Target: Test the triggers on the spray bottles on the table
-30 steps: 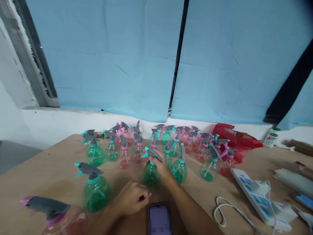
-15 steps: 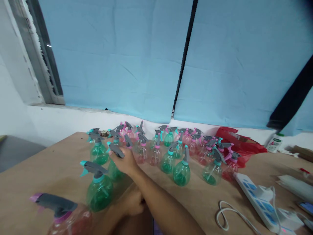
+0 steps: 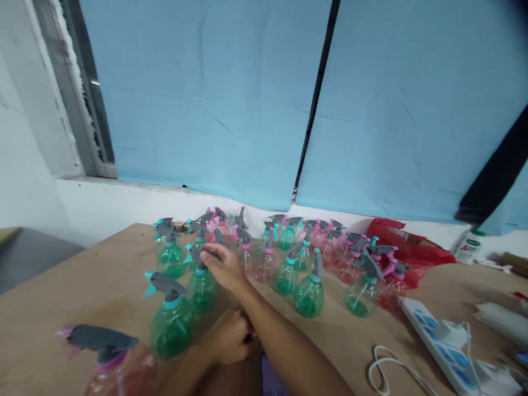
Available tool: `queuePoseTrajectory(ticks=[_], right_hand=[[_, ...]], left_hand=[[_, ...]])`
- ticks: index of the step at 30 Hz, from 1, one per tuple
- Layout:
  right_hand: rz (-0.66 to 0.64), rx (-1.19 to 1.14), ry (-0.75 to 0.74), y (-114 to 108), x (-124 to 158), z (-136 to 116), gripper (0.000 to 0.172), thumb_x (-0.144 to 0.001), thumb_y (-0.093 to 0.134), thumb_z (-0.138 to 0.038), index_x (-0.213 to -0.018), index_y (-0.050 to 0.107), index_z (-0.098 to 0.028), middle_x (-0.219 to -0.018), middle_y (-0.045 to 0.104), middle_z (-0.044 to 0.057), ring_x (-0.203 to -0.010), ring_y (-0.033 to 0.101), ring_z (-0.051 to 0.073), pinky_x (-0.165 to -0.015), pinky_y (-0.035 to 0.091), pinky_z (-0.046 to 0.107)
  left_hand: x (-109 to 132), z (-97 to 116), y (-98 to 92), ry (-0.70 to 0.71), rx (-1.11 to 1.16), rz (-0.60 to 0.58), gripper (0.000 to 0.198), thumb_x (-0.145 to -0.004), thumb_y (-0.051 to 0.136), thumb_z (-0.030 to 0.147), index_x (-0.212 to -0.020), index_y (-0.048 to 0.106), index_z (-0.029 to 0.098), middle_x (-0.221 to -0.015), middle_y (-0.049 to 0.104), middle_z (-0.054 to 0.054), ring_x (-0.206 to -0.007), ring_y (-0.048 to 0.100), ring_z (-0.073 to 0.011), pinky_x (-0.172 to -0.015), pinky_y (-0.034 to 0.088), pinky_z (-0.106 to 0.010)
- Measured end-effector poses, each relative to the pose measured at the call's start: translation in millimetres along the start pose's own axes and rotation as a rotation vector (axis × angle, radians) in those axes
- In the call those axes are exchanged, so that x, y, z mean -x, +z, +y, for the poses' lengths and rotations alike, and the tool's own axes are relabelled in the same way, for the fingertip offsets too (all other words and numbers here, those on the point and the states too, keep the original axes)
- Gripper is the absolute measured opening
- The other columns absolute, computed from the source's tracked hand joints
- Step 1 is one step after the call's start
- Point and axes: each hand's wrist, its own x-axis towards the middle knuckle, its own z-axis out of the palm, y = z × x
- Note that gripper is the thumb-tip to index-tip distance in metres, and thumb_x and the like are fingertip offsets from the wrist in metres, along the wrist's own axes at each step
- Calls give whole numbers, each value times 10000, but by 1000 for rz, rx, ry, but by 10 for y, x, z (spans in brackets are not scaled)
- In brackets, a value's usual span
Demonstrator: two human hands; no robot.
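My right hand (image 3: 226, 268) is beside the grey and turquoise spray head of a green spray bottle (image 3: 202, 291). Its fingers are stretched out and loose, with the fingertips near or touching the head. That bottle stands upright on the table. My left hand (image 3: 234, 335) is closed in a fist below my right forearm; whatever it may hold is hidden. Left of it stands another green spray bottle (image 3: 172, 330). Nearest to me, at the lower left, is a pink spray bottle (image 3: 121, 377) with a grey and pink head.
Several more green and pink spray bottles (image 3: 309, 297) stand across the brown table (image 3: 94, 280). To the right are a red plastic bag (image 3: 412, 247), a white power strip (image 3: 433, 341), a white cable (image 3: 377, 366) and a white bottle (image 3: 469, 247). A phone (image 3: 272, 377) shows at the bottom edge.
The fingers of my right hand have loosened from the spray bottle's head and drawn back to the right. My left hand stays closed. The whole view has shifted slightly.
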Motion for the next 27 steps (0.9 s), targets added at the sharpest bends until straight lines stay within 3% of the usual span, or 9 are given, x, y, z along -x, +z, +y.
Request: queuePoseTrajectory(ticks=[3,6,10,13,15,21,27], right_hand=[[236,120,-181,-123,-61,-129,323,-987,552,-453,-897,723,-194,-879,736,50,-853,677,202,-819,537,322],[394,357,-226,-215,-180,-176,225,-958,577,-366,-881,686,-185,-788,660,23,-746,606,187,-753,506,309],[292,597,-193,-227,-306,-67,285,-848,747,-353,-1069,714,-175,-998,709,66,-909,634,218,-853,495,325],[139,688,-91,-204,-323,47,136,-874,731,-332,-923,736,-205,-848,714,18,-778,622,189,-753,477,285],[110,722,-58,-215,-297,92,121,-906,679,-294,-832,724,-210,-736,684,-10,-671,586,165,-680,448,265],[201,746,-348,-485,-77,29,112,-887,645,-262,-926,734,-208,-875,732,40,-862,642,208,-852,487,312],[332,686,-466,-862,175,-140,197,-904,609,-284,-1029,719,-177,-912,731,73,-863,660,227,-838,521,347]], left_hand=[[-13,-15,42,-18,-111,-13,144,-838,626,196,-694,632,199,-699,691,-23,-658,630,-187,-664,445,-282],[-11,-19,67,-29,-194,-4,271,-858,609,217,-595,551,196,-555,598,-6,-526,529,-155,-558,302,-302],[-5,-11,52,-18,-212,19,305,-859,597,218,-569,507,190,-516,557,3,-485,477,-141,-533,178,-340],[-3,-15,43,-13,-215,16,288,-840,609,204,-573,503,186,-529,572,3,-481,466,-135,-535,153,-347],[-2,-21,46,-23,-221,7,262,-805,629,183,-574,504,185,-535,582,4,-487,467,-134,-539,146,-349],[-10,-13,55,9,-185,12,296,-831,615,156,-567,482,178,-572,613,10,-521,503,-119,-547,182,-345],[-16,11,33,51,-159,46,352,-959,554,205,-614,492,182,-617,619,14,-575,531,-118,-551,236,-310]])
